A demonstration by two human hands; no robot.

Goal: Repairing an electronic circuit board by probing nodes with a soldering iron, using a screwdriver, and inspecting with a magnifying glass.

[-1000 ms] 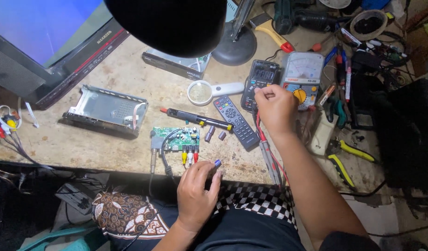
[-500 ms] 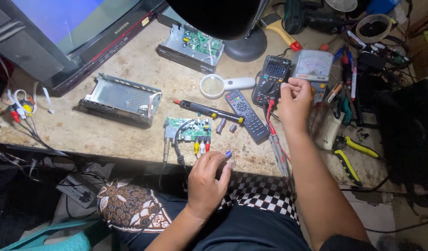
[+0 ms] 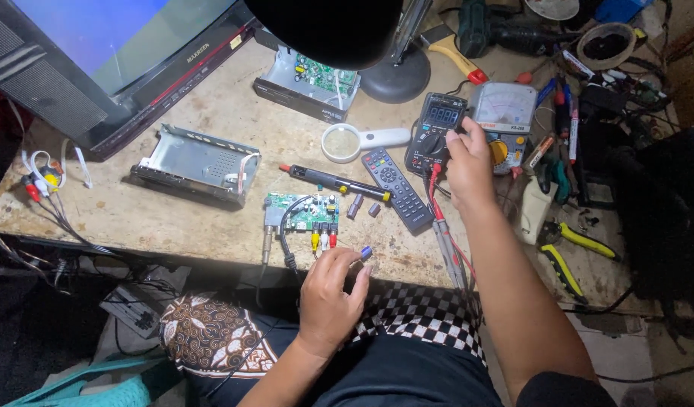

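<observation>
My left hand (image 3: 333, 290) hovers at the bench's front edge and pinches a small blue-purple capacitor (image 3: 366, 252) between its fingertips. Just beyond it lies a small green circuit board (image 3: 303, 213) with coloured plugs and a black cable attached. My right hand (image 3: 469, 164) reaches forward and its fingers grip the dial of a black digital multimeter (image 3: 437, 130). Red and black test leads (image 3: 445, 234) trail from the meter past my right wrist. A black remote control (image 3: 396, 188) and a black pen-shaped tool with a red tip (image 3: 333, 182) lie between the two hands.
An open metal case (image 3: 196, 164) lies at the left, a television (image 3: 98, 53) at the back left. A lamp (image 3: 396, 71), another opened box with a board (image 3: 309, 83), a magnifier (image 3: 354, 141), an analog meter (image 3: 505, 113), yellow-handled pliers (image 3: 573, 252) and several tools crowd the back and right.
My right hand has moved from beside the meters onto the digital multimeter's dial. My left hand keeps hold of the small capacitor near the bench edge. The view has tilted slightly.
</observation>
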